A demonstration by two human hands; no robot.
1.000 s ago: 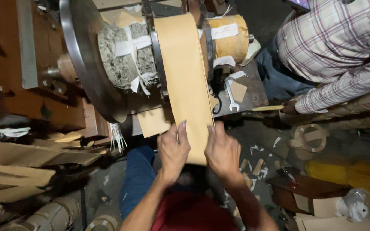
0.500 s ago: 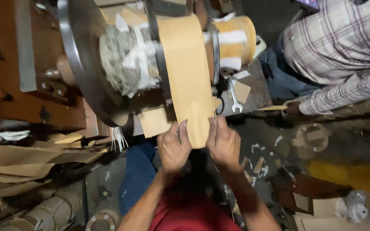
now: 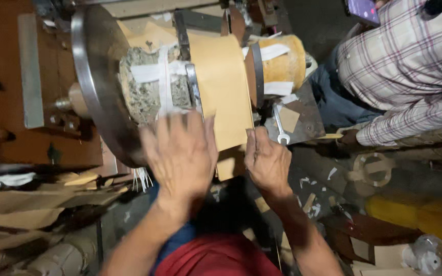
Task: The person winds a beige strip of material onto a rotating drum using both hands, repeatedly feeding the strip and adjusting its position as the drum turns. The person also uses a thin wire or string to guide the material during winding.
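A wide strip of tan paper hangs over a taped, rough grey-green drum mounted on a horizontal shaft next to a large metal disc. My left hand is raised, blurred, fingers spread, in front of the paper's lower left edge; whether it touches the paper I cannot tell. My right hand pinches the paper's lower right edge. A yellow taped roll sits on the shaft to the right.
A person in a plaid shirt sits at the right. A wrench lies on a metal plate below the yellow roll. Brown paper scraps pile at the left. Cardboard pieces and a yellow object clutter the floor at the right.
The paper strip has been drawn up onto the drum, so less hangs down. My left hand has lifted off the strip's lower end and spread open. My right hand still grips the edge.
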